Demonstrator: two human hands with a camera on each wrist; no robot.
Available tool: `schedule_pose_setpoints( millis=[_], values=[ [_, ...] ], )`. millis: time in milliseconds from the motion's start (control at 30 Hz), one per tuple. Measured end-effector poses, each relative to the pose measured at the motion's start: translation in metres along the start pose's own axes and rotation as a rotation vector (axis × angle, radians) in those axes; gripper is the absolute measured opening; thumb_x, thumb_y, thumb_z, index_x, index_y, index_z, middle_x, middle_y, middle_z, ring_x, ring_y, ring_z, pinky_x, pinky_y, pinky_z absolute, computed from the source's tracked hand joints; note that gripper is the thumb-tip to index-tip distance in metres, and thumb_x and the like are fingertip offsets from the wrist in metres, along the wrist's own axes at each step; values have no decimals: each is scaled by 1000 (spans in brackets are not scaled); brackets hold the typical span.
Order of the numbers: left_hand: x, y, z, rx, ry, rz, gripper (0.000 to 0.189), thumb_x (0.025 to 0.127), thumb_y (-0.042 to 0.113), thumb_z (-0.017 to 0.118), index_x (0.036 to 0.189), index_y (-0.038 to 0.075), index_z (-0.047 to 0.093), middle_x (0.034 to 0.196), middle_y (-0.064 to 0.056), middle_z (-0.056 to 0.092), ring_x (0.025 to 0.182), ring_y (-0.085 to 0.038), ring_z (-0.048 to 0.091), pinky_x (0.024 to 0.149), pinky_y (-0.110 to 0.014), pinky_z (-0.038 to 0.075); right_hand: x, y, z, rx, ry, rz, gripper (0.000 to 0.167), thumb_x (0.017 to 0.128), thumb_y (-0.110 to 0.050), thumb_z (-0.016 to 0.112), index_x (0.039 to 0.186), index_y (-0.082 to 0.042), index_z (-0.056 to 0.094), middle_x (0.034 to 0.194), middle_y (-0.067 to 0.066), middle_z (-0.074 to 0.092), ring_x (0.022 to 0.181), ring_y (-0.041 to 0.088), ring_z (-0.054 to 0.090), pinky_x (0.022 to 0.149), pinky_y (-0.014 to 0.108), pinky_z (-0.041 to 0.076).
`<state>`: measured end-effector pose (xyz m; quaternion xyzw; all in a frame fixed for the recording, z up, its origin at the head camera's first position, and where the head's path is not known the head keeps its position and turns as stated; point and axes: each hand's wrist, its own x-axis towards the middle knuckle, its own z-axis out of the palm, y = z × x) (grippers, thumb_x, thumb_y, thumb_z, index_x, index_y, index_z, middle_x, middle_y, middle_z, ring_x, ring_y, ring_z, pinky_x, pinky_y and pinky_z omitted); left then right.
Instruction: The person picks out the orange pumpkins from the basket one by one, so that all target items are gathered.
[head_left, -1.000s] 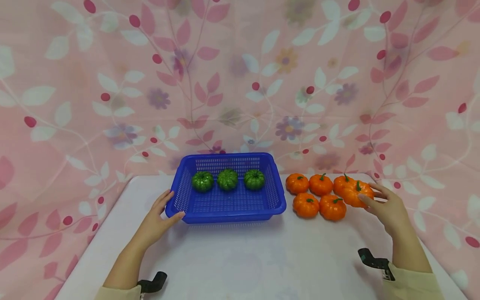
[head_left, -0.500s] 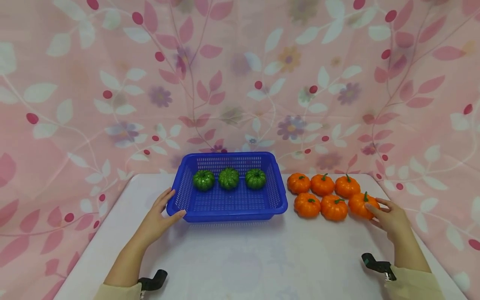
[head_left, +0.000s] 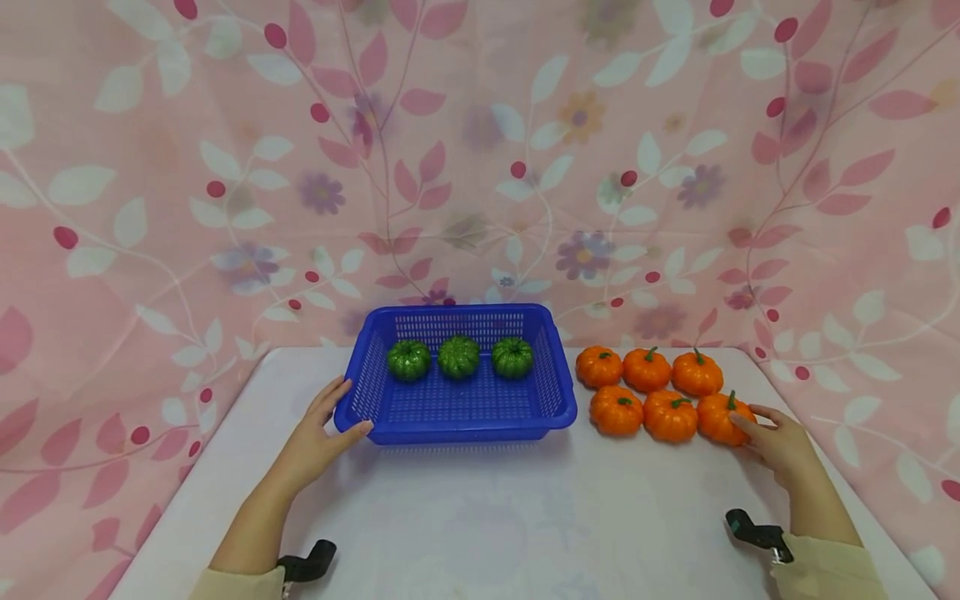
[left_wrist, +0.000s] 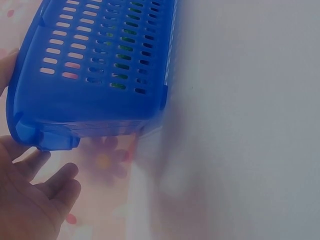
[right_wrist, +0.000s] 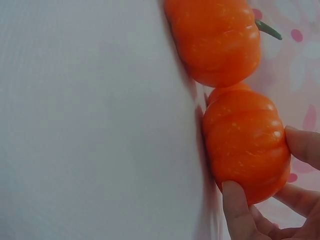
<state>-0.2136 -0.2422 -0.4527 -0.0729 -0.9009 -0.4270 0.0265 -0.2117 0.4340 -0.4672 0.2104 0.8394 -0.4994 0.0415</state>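
Note:
At the right end of the front row, my right hand point(head_left: 782, 442) holds a small orange pumpkin point(head_left: 718, 419) with a green stem. In the right wrist view the thumb and fingers are spread round this pumpkin point(right_wrist: 245, 145), which sits at the table surface close beside its neighbour point(right_wrist: 217, 40). My left hand point(head_left: 311, 442) touches the left front corner of a blue plastic basket point(head_left: 457, 435), thumb at the front rim and fingers along the left side. The left wrist view has loosely extended fingers point(left_wrist: 60, 185) at the rim's corner. Inside the basket, three green pumpkins point(head_left: 458, 357) line up in a row.
Several orange pumpkins point(head_left: 647, 369) form two rows right of the basket on a white-covered table point(head_left: 480, 508). A pink floral cloth point(head_left: 480, 167) hangs right behind the table's back edge. Each wrist wears a black camera mount point(head_left: 307, 563).
My right hand has brought its pumpkin forward, down and slightly right, from overlapping the back row to the front row's end. The left hand stays at the basket's corner.

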Motion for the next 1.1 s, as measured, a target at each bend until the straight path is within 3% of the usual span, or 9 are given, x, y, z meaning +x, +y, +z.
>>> schedule_pose_setpoints(
  millis=[367, 600, 833, 967, 1100],
  values=[
    [-1, 2, 2, 17, -7, -6, 87, 93, 43, 71, 158, 6, 27, 166, -13, 15, 146, -49, 21, 113, -65, 25, 2, 4, -3, 23, -29, 15, 89, 100, -48, 54, 154, 10, 14, 140, 40, 30, 98, 27, 57, 73, 23, 59],
    [0, 4, 1, 49, -15, -11, 86, 94, 46, 68, 159, 9, 26, 167, -11, 14, 149, -47, 16, 111, -72, 22, 5, 6, -3, -24, -42, 18, 92, 100, -53, 50, 154, 10, 9, 145, 43, 26, 121, 48, 48, 93, 42, 55],
    [-1, 3, 1, 76, -22, 5, 85, 95, 47, 66, 159, 8, 25, 167, -12, 12, 149, -47, 15, 110, -73, 21, -2, -8, -13, -226, -6, -84, 88, 101, -52, 47, 151, 13, 18, 138, 46, 31, 105, 47, 61, 91, 58, 53],
    [-5, 2, 0, 108, -3, 27, 84, 95, 46, 66, 158, 7, 27, 167, -13, 13, 147, -48, 20, 110, -72, 24, -13, -20, -17, -316, 42, -147, 85, 101, -54, 46, 151, 11, 22, 140, 46, 27, 114, 56, 48, 89, 67, 48],
    [-10, 5, -9, 144, 37, 55, 82, 95, 45, 67, 157, 6, 31, 166, -14, 18, 146, -48, 24, 109, -71, 26, -25, -37, -19, -375, 139, -256, 75, 103, -47, 47, 149, 11, 30, 138, 47, 32, 120, 64, 38, 89, 72, 44]
  ],
)
